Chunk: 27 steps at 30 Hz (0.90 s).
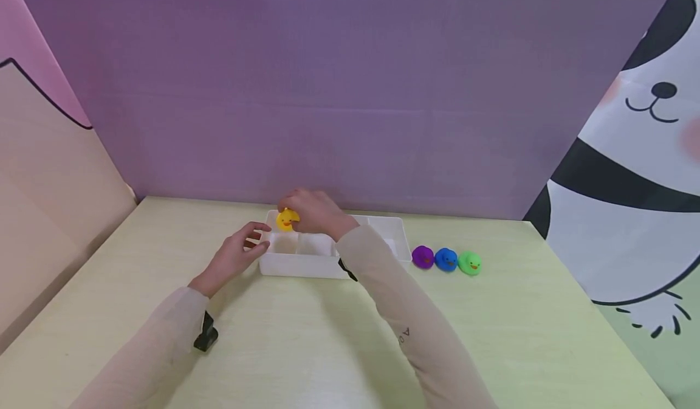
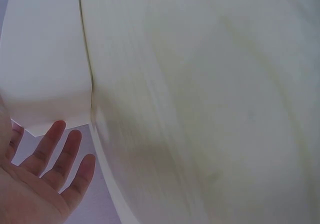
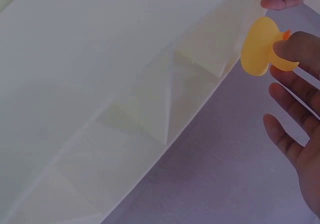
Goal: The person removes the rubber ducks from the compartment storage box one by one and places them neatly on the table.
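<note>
My right hand pinches a yellow rubber duck over the far-left compartment of a white divided box. In the right wrist view, thumb and forefinger grip the duck while the other fingers spread apart. My left hand is at the box's left end, its fingers relaxed and slightly bent. The left wrist view shows this hand beside the box corner; whether the fingertips touch it I cannot tell.
To the right of the box, a purple duck, a blue duck and a green duck sit in a row on the pale wooden table. A purple cloth wall rises behind the table's far edge.
</note>
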### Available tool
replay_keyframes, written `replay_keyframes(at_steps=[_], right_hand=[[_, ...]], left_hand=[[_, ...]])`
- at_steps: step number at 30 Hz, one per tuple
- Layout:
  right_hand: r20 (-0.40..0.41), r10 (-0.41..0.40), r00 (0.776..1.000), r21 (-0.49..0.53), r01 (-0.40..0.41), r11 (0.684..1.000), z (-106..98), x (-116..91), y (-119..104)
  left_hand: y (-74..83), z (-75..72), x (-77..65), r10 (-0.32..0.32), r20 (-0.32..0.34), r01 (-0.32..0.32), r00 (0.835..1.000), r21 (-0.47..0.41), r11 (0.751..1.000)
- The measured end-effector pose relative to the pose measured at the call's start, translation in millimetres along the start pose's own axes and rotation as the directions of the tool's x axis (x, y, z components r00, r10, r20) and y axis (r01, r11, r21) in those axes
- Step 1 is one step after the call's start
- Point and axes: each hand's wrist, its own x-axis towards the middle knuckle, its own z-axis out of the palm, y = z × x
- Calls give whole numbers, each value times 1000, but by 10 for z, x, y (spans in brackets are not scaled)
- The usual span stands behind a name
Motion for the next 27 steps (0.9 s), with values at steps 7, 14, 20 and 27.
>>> replay_keyframes(at_steps=[7,14,20,27], right_hand=[[-27,-10,1000,-7,9,1000,-80,-100,87],[-43,0,999,-9,0,1000,-79,-251,202],[-66,0,998,-14,-1,1000,-37,-380,331],[-123,-32,992,-20,29,999,13,-525,484]], left_hand=[[1,0,-3,11,2,-11,1000,-1,1000],[12,-2,-18,29,-9,-29,1000,4,1000],[12,-10,-32,41,-11,-41,999,0,999],[-41,4,-6,31,-4,-31,1000,-4,1000]])
